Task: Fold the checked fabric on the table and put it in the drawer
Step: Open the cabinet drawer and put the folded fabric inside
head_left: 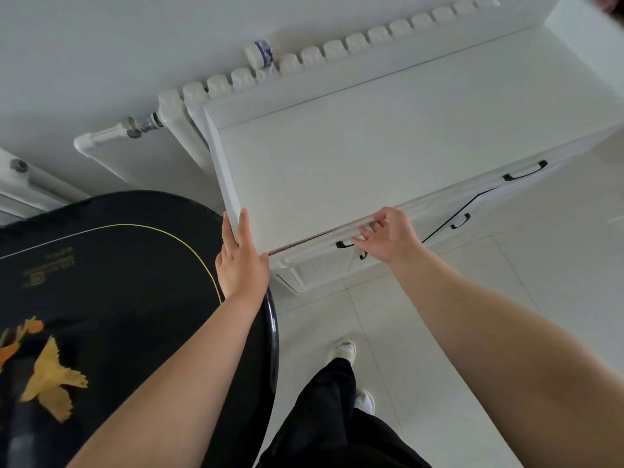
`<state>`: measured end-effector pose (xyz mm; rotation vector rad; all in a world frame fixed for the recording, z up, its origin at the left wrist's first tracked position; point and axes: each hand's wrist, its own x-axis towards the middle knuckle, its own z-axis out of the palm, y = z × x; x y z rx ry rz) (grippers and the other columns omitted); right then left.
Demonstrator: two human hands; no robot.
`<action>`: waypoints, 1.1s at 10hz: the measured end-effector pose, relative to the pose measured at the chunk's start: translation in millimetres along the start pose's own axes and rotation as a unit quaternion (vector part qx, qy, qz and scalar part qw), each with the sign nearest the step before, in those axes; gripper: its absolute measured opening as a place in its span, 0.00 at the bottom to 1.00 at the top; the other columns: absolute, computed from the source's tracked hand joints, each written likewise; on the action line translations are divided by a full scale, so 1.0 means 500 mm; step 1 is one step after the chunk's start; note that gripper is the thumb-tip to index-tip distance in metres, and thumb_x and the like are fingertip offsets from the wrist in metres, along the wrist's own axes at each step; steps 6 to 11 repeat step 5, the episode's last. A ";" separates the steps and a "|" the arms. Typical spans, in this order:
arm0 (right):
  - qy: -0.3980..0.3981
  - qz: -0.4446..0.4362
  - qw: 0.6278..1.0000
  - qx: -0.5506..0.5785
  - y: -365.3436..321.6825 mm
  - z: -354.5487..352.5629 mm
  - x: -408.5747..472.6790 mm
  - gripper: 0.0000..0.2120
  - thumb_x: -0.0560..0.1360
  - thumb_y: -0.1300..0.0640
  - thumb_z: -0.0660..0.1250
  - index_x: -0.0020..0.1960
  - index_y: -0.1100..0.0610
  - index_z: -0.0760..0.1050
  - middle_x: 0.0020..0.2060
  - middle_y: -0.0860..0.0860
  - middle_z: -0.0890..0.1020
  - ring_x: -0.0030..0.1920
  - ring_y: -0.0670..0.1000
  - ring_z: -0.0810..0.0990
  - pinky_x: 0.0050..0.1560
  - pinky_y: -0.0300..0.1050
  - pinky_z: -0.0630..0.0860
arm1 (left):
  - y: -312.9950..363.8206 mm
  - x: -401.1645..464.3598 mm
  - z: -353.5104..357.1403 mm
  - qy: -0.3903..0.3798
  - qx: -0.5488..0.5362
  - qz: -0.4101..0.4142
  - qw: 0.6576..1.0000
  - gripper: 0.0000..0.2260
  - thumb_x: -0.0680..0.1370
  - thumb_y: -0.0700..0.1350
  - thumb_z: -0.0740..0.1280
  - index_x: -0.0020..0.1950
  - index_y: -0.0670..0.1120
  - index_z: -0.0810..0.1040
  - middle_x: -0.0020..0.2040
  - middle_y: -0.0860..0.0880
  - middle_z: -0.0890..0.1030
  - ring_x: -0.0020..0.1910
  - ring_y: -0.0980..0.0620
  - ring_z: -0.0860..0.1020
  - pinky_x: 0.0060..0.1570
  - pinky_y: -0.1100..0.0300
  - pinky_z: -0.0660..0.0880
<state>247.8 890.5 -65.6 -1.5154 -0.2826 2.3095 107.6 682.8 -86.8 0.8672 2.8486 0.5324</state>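
Black lacquer covers the table [111, 265] at the left, with gold birds painted near its close edge; no checked fabric lies on the part of it that shows. I cannot see the fabric anywhere in this view, so my guess is that it is already inside the drawer, though nothing here proves it.

Just right of the table stands a white cabinet [388, 136] against a white radiator [304, 59], on which a small blue-and-white jar [260, 54] sits. The left hand [241, 258] lies flat along the cabinet's near left corner, fingers straight and together, holding nothing. That placing looks like bracing, to keep the cabinet steady while the other hand works the drawer.

Further right, the right hand [385, 236] rests on the top edge of the drawer [324, 261], fingers spread and only lightly bent over the front lip, just above a black handle [344, 245]. It grips nothing else. The drawer front sits nearly flush, with a thin dark gap showing above it, so this reads as closing, or the very start of opening; I cannot tell which.

More black handles [525, 170] show along the cabinet front at the right, above pale floor tiles.
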 end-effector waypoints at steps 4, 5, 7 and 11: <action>-0.033 0.014 0.998 -0.047 0.011 -0.005 -0.028 0.23 0.77 0.61 0.59 0.71 0.62 0.60 0.63 0.56 0.71 0.65 0.58 0.73 0.63 0.57 0.70 | 0.003 -0.002 -0.038 -0.081 -0.031 -0.013 0.996 0.39 0.79 0.43 0.62 0.75 0.60 0.35 0.79 0.51 0.42 0.28 0.51 0.76 0.23 0.56 0.76; -0.052 0.059 0.994 -0.080 0.014 -0.013 -0.097 0.11 0.77 0.61 0.58 0.57 0.64 0.70 0.54 0.59 0.76 0.51 0.58 0.80 0.54 0.52 0.76 | 0.011 0.001 -0.057 -0.110 -0.043 -0.012 0.993 0.39 0.78 0.43 0.61 0.75 0.59 0.34 0.79 0.48 0.42 0.29 0.51 0.76 0.21 0.59 0.72; -0.052 0.059 0.994 -0.080 0.014 -0.013 -0.097 0.11 0.77 0.61 0.58 0.57 0.64 0.70 0.54 0.59 0.76 0.51 0.58 0.80 0.54 0.52 0.76 | 0.011 0.001 -0.057 -0.110 -0.043 -0.012 0.993 0.39 0.78 0.43 0.61 0.75 0.59 0.34 0.79 0.48 0.42 0.29 0.51 0.76 0.21 0.59 0.72; -0.052 0.059 0.994 -0.080 0.014 -0.013 -0.097 0.11 0.77 0.61 0.58 0.57 0.64 0.70 0.54 0.59 0.76 0.51 0.58 0.80 0.54 0.52 0.76 | 0.011 0.001 -0.057 -0.110 -0.043 -0.012 0.993 0.39 0.78 0.43 0.61 0.75 0.59 0.34 0.79 0.48 0.42 0.29 0.51 0.76 0.21 0.59 0.72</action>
